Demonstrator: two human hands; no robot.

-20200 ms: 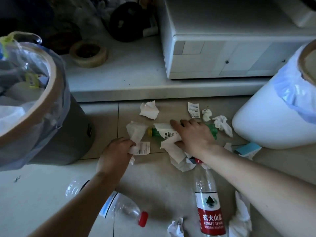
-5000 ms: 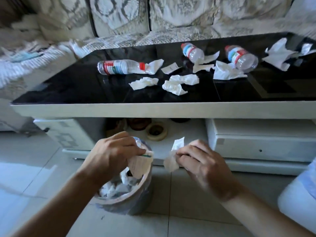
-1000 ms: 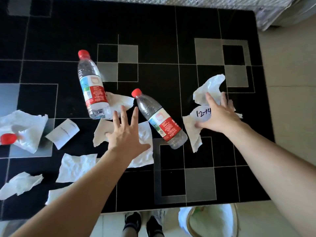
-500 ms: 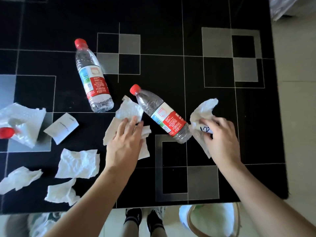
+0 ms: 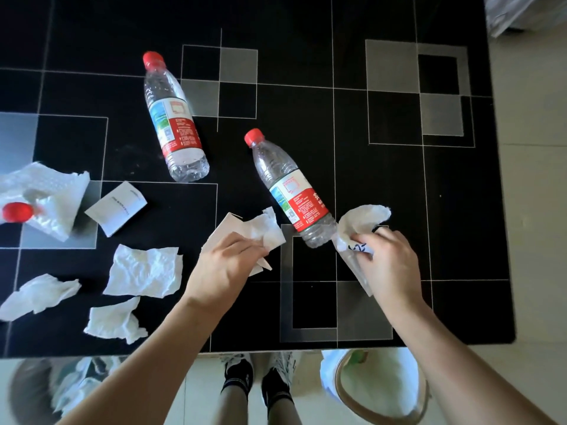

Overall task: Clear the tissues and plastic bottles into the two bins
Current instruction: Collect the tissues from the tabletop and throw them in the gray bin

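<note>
- Fingers of the left hand (image 5: 225, 265) are curled round a bunch of tissues (image 5: 254, 233) at the near middle of the black table (image 5: 306, 56); fingers of the right hand (image 5: 388, 262) pinch a second crumpled tissue (image 5: 360, 220), along with a small slip with handwriting on it.
- Two plastic bottles lie on their sides: the nearer bottle (image 5: 291, 191) has its base just beside, perhaps touching, the right hand's tissue; the farther bottle (image 5: 173, 118) lies to the left, apart from both hands.
- Loose tissues remain on the near left: one flat (image 5: 144, 271), one below it (image 5: 112, 322), one at the edge (image 5: 36, 294). A paper slip (image 5: 118, 207) and a big tissue (image 5: 46, 194) draped over a third bottle's red cap (image 5: 15, 211) sit far left.
- Below the near edge stand the white bin (image 5: 380, 391) on the right and the dark bin (image 5: 40, 391), already holding tissues, on the left.
- Risks, as I judge them: lifting the right hand could drag the nearer bottle and set it rolling; a loosely bunched tissue may slip out over the floor; and dropping tissues straight down on the right could put them in the wrong bin, since the tissue bin seems to be the left one.
</note>
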